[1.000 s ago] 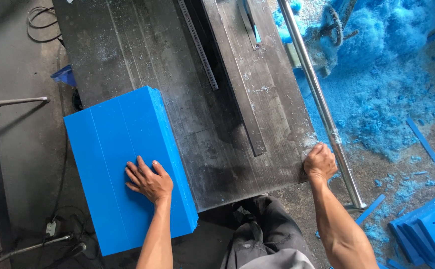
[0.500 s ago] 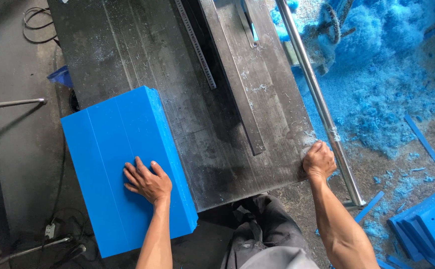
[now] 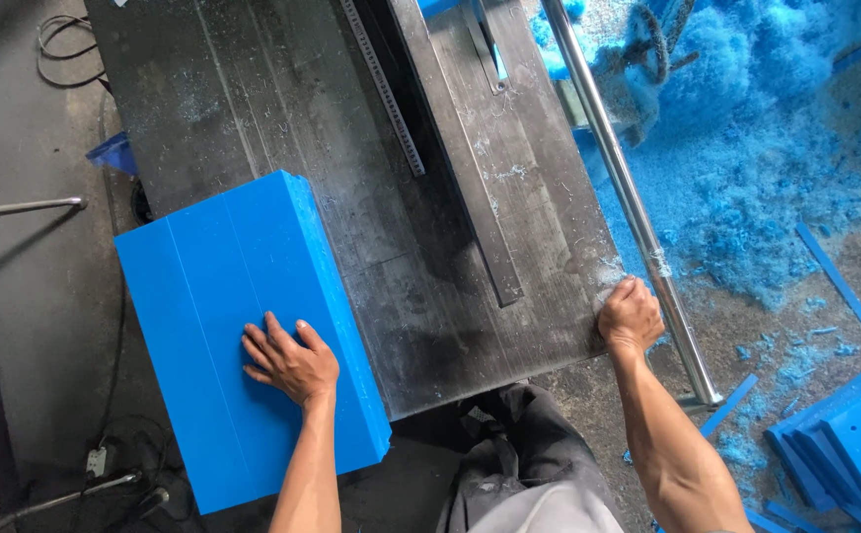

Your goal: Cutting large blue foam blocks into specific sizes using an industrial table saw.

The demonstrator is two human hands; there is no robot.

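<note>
Left hand: my left hand point(image 3: 292, 363) lies flat on top of the big blue block point(image 3: 243, 326), fingers spread out, its grip let go and holding nothing.
Right hand: my right hand point(image 3: 630, 316) is curled tight on the near right corner of the table point(image 3: 282, 89), its grip closed around the edge, just beside the shiny metal bar point(image 3: 628, 192).
Blue block: it sits on the near left part of the table and hangs out over the left and near edges, tilted a little.
Table: dark metal, dusty, with a long slot and a flat metal strip point(image 3: 455, 148) running down the middle.
Floor: lots of blue shavings point(image 3: 746, 148) on the right, with blue cut pieces point(image 3: 845, 439) stacked near my right arm.
</note>
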